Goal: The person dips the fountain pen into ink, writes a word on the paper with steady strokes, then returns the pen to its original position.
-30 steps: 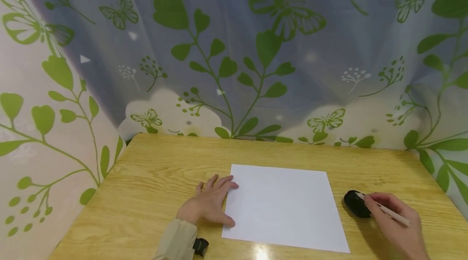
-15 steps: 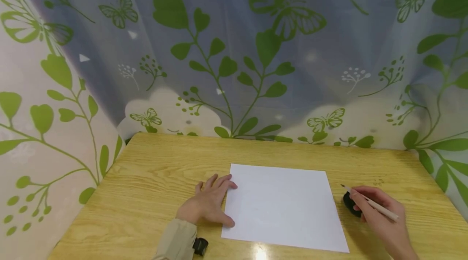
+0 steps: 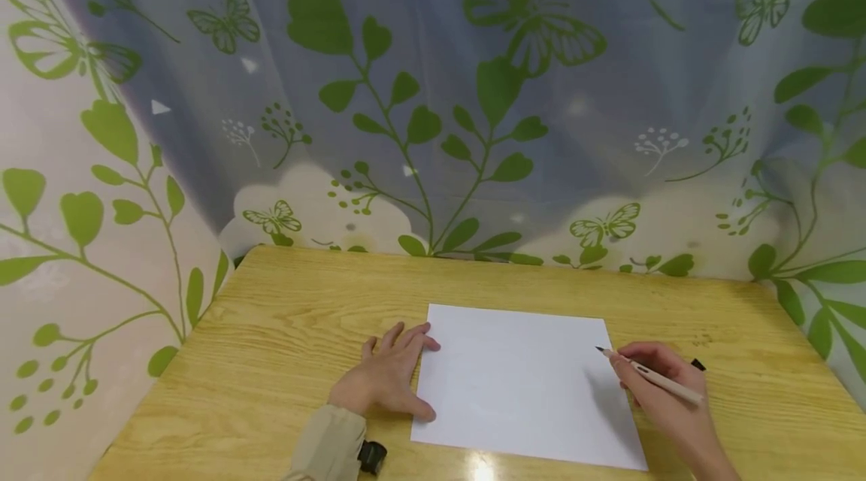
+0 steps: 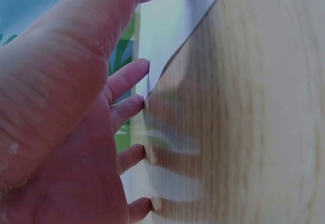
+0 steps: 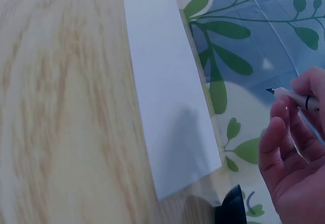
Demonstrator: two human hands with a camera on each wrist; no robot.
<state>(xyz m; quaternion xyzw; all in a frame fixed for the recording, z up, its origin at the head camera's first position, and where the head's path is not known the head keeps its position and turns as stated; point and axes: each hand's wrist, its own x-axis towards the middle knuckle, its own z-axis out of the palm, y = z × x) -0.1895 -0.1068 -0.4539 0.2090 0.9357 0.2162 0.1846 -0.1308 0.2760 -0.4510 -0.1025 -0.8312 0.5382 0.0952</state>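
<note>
A blank white sheet of paper point(image 3: 514, 383) lies on the wooden table. My left hand point(image 3: 386, 377) is spread at its left side, thumb and index fingertips resting on the paper's edge. In the left wrist view, the other fingertips of the left hand point(image 4: 76, 142) touch the wood. My right hand point(image 3: 666, 391) pinches a pale pencil point(image 3: 666, 383) with a dark tip, near the paper's upper right edge. The pencil's tip overlaps the sheet in the head view, and the hand's shadow falls on the paper. The right wrist view also shows the pencil point(image 5: 299, 99) in the fingers.
A rounded black object point(image 5: 231, 206) sits on the table to the right of the sheet, mostly hidden behind the right hand in the head view. A curtain point(image 3: 433, 128) printed with leaves and butterflies hangs along the table's back edge. The wooden table point(image 3: 284, 316) extends around the paper.
My right hand has moved left with the pencil, from over the black object to the paper's right edge. The left hand and the paper have stayed in place.
</note>
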